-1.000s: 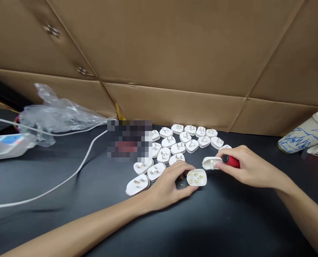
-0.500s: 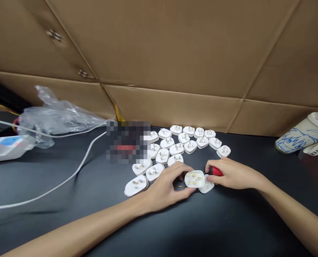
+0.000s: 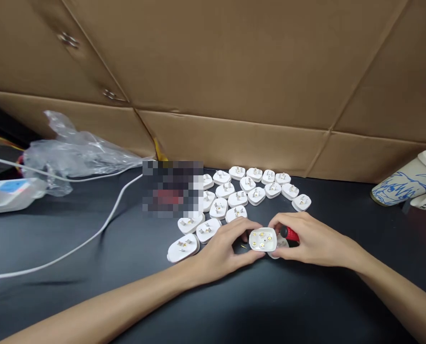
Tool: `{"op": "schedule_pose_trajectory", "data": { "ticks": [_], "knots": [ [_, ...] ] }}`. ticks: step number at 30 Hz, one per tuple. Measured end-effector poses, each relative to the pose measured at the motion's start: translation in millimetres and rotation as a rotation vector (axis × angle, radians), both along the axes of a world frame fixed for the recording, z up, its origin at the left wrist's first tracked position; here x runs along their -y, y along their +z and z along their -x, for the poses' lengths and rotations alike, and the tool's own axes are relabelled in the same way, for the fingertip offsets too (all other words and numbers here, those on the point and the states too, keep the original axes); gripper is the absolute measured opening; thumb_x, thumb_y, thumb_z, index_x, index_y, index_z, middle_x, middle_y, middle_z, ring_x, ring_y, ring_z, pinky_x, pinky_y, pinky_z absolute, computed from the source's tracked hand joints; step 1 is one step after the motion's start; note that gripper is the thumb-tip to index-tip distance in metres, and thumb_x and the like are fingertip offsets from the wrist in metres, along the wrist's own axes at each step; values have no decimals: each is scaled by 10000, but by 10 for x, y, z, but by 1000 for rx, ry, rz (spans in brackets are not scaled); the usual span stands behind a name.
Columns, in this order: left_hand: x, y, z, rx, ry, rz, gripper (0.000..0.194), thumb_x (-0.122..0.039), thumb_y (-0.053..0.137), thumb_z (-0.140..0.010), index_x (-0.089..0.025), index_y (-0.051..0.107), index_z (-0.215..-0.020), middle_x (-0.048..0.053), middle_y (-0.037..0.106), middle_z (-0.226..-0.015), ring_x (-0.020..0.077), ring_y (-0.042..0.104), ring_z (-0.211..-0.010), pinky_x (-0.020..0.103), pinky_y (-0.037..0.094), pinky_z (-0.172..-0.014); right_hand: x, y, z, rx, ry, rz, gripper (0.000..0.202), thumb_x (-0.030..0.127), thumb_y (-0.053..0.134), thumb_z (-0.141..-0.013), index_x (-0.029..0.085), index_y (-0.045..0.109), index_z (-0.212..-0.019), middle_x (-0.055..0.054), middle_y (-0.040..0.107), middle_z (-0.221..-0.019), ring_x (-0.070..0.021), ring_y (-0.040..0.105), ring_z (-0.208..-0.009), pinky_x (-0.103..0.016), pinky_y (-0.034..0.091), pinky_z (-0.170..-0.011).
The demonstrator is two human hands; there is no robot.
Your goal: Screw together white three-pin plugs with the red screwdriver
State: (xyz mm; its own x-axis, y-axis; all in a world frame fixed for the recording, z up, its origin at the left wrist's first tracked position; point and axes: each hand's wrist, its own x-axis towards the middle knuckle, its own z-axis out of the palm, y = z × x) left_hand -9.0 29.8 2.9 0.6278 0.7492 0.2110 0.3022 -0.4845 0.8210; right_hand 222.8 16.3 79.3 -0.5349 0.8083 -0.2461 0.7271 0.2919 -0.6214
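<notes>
My left hand (image 3: 230, 246) holds the left end of a white plug housing (image 3: 263, 239), whose hollow side faces up and shows brass fittings inside. My right hand (image 3: 306, 239) has its thumb and fingers at the housing's right end. A red tool handle with a black end (image 3: 290, 233) lies within the curl of my right hand. Partly hidden below the housing is a white cover piece (image 3: 282, 249). A small brass-coloured pin (image 3: 244, 246) rests on the table between my left thumb and fingers.
Several white plugs (image 3: 219, 209), prongs up, spread behind my hands on the black table (image 3: 144, 296). White cables (image 3: 107, 222), a clear plastic bag (image 3: 80, 155) and a white tray-like object (image 3: 10, 196) are at left. A patterned coffee cup (image 3: 402, 184) lies at right.
My right hand has moved left and up to the housing, and its fingers now touch the housing's right end. The red handle has tilted, its black end now facing more towards the camera.
</notes>
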Motion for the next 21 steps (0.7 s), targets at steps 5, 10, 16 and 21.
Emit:
{"op": "schedule_pose_trajectory", "data": {
  "ticks": [5, 10, 16, 21],
  "knots": [
    [-13, -9, -1, -2, -19, 5, 332, -336, 755, -834, -194, 639, -1111, 26, 661, -941, 181, 606, -807, 290, 503, -736, 6, -42, 36, -14, 1, -17, 173, 331, 681, -843, 232, 642, -980, 5, 681, -930, -185, 608, -861, -299, 451, -760],
    [-5, 14, -16, -10, -55, -20, 300, -236, 678, -870, -179, 636, -1161, 47, 651, -981, 195, 615, -860, 305, 500, -768, -3, 81, -11, -32, -38, -89, 212, 293, 692, -822, 218, 641, -1013, -20, 665, -946, -192, 600, -855, -305, 457, -749],
    [-2, 34, -14, -6, -50, -31, 295, -212, 673, -857, -185, 637, -1148, 51, 658, -991, 195, 608, -869, 316, 503, -787, 56, 486, -147, -367, -199, -178, 144, 328, 502, -996, 253, 625, -996, 6, 587, -876, -122, 569, -706, -243, 455, -623],
    [7, 70, -25, -8, -63, -35, 278, -221, 684, -856, -180, 659, -1130, 48, 672, -969, 193, 618, -854, 304, 502, -775, 105, 696, -101, -341, -162, -437, 138, 319, 534, -995, 251, 629, -920, 9, 572, -870, -126, 548, -767, -238, 454, -688]
  ]
}}
